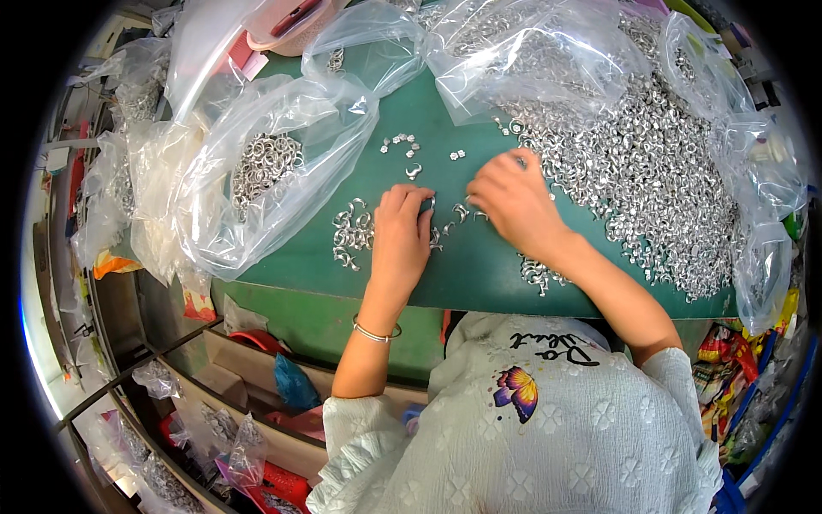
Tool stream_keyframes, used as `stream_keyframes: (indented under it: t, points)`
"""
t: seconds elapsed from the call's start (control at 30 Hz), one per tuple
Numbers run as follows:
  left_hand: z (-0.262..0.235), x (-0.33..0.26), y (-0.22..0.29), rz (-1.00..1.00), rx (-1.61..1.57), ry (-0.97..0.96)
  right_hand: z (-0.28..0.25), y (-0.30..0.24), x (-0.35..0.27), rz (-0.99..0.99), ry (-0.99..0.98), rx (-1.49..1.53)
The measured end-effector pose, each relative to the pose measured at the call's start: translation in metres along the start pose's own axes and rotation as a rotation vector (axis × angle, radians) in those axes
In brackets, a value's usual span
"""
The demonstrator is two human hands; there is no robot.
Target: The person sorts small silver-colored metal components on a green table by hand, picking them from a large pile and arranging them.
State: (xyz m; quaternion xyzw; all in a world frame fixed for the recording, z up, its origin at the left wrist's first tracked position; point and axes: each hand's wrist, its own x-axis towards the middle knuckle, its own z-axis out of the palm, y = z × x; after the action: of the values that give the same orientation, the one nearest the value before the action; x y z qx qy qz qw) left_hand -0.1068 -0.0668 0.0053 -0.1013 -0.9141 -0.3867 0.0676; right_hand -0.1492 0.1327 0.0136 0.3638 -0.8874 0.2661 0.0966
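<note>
Right, starting at the near edge of the green tabletop [467, 287], a small cluster of silver pieces [537, 272] lies under the right forearm, at about five o'clock from the right hand [514, 206]. Farther in, the two hands face each other across a narrow gap, and a few loose curved pieces [460, 212] lie in it: at three o'clock from the left hand [401, 231], at about eight from the right fingertips, which look slightly nearer. One seems to have its long axis running from ten to four, though it is too small to be sure. The left thumb and forefinger come close together, the right fingers curl and blur; whether either grips a piece I cannot tell. The pieces are shiny, hooked like crescents, with more in a left-hand group [351, 236] at nine o'clock from the left hand. Beyond, a single crescent [413, 171] sits at twelve o'clock from its fingertips, then some small knobbly lumps [402, 140]. Farther off, a clear bag [330, 163] holds ring-like pieces [267, 167] at ten, and a broad heap [651, 171] spreads at two from the right hand.
</note>
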Motion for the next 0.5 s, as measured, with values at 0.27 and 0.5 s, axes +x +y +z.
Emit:
stream_keyframes:
  t: [0.27, 0.5]
  points:
    - [-0.010, -0.017, 0.017, -0.071, -0.074, 0.031, -0.016, -0.003, -0.007, 0.059, -0.053, -0.031]
    - [0.000, -0.031, 0.025, -0.130, -0.071, 0.070, -0.004, -0.026, -0.012, -0.047, -0.309, -0.035]
